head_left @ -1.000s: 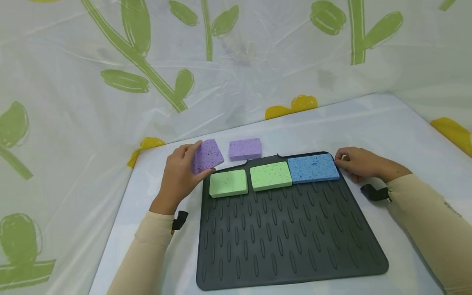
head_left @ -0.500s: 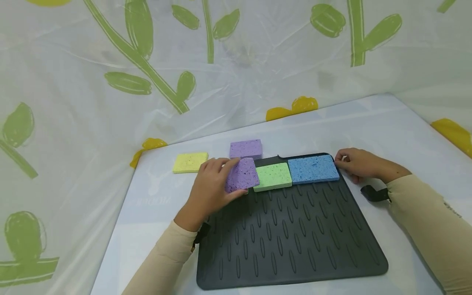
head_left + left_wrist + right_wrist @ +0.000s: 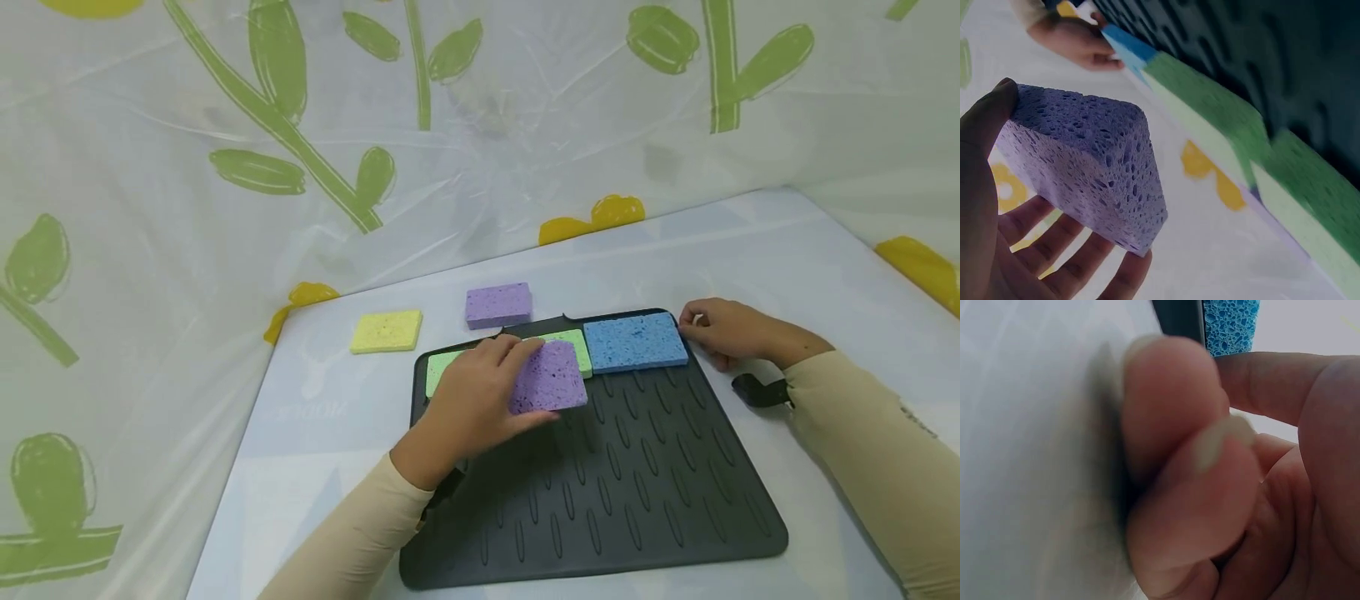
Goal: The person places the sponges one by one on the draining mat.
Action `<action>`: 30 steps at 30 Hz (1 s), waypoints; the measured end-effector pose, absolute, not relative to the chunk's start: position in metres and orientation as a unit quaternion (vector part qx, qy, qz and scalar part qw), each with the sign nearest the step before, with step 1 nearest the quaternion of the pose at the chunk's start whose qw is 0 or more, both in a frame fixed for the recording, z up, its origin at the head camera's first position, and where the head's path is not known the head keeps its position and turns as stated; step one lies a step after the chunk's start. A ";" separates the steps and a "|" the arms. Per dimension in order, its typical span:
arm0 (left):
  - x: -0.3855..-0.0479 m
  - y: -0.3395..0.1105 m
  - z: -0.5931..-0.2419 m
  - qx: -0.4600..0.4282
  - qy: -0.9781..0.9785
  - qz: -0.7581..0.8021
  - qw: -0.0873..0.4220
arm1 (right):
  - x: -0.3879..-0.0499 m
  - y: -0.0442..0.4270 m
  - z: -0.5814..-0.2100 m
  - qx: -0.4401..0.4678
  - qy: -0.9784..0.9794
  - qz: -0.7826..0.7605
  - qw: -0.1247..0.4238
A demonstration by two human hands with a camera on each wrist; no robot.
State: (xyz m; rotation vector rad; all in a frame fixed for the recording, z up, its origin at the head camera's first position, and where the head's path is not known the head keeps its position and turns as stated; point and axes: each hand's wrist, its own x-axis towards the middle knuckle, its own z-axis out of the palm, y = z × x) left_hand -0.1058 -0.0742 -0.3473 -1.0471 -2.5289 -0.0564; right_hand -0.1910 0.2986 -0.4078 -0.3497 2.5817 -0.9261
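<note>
My left hand [image 3: 476, 396] holds a purple sponge [image 3: 551, 377] between thumb and fingers, tilted above a dark ribbed drying mat [image 3: 637, 483]. In the left wrist view the thumb lies on one side of this sponge [image 3: 1085, 156], the fingers on the other. Two green sponges [image 3: 438, 369] lie along the mat's far edge, partly hidden by the hand and held sponge. Beside them lies a blue sponge [image 3: 636, 342] at the far right corner. There my right hand [image 3: 731, 332] pinches the mat's edge with curled fingers; its fingertips partly hide the contact in the right wrist view.
Beyond the mat, a second purple sponge [image 3: 498, 305] lies on the white table [image 3: 315, 467]. A yellow sponge [image 3: 386, 332] lies to its left. A plastic sheet [image 3: 487, 167] printed with plants hangs behind the table.
My left hand has carried the purple sponge rightward from beside the mat's far left corner to above the mat. The yellow sponge has come into view. My right hand has stayed put.
</note>
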 end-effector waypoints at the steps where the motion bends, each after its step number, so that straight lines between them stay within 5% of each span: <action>1: -0.105 -0.070 -0.347 -0.378 -0.905 -0.019 0.195 | -0.191 0.298 -0.408 -0.124 0.917 -0.330 0.188; 20: -0.084 0.015 -0.359 -0.428 -0.901 0.049 0.059 | -0.193 0.302 -0.412 -0.120 0.923 -0.316 0.183; 30: -0.085 0.053 -0.373 -0.423 -0.901 0.084 0.053 | -0.193 0.299 -0.411 -0.131 0.927 -0.308 0.171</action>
